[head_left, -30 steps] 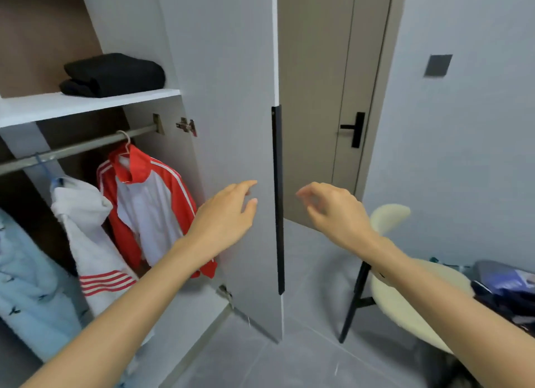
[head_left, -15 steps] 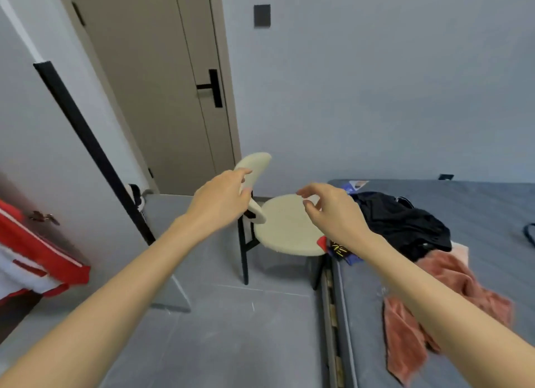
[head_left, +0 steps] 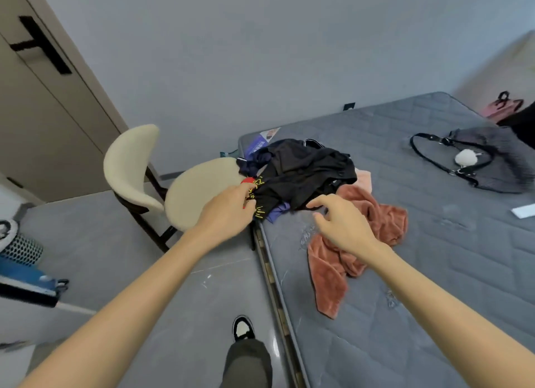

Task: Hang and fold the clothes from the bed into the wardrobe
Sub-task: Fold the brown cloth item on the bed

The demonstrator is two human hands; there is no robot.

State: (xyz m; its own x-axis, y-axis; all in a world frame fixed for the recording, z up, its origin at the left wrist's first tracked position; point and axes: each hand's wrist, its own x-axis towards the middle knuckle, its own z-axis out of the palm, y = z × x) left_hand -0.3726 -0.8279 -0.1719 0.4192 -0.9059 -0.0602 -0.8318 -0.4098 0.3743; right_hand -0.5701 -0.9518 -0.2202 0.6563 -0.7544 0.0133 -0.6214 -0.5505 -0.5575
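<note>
A pile of clothes lies at the near corner of the grey bed (head_left: 434, 272). On top is a black garment (head_left: 304, 170) with yellow marks along its hem. A rust-coloured garment (head_left: 385, 222) spreads below it, with a pale pink piece (head_left: 363, 177) and a blue-purple piece (head_left: 276, 211) peeking out. My left hand (head_left: 228, 211) pinches the black garment's hem at the bed's edge. My right hand (head_left: 341, 222) hovers over the rust garment, its index fingertip touching the black garment's lower edge. The wardrobe is out of view.
A cream chair (head_left: 197, 191) stands against the bed's corner, left of the pile. A black handbag (head_left: 486, 162) and a white paper (head_left: 524, 211) lie further right on the bed. The room door (head_left: 43, 112) is at left. My shoe (head_left: 242, 328) is on the grey floor.
My view has swung from the open wardrobe past the door and chair to the bed. Both hands have reached down to the clothes pile, and the left hand has taken the black garment's hem.
</note>
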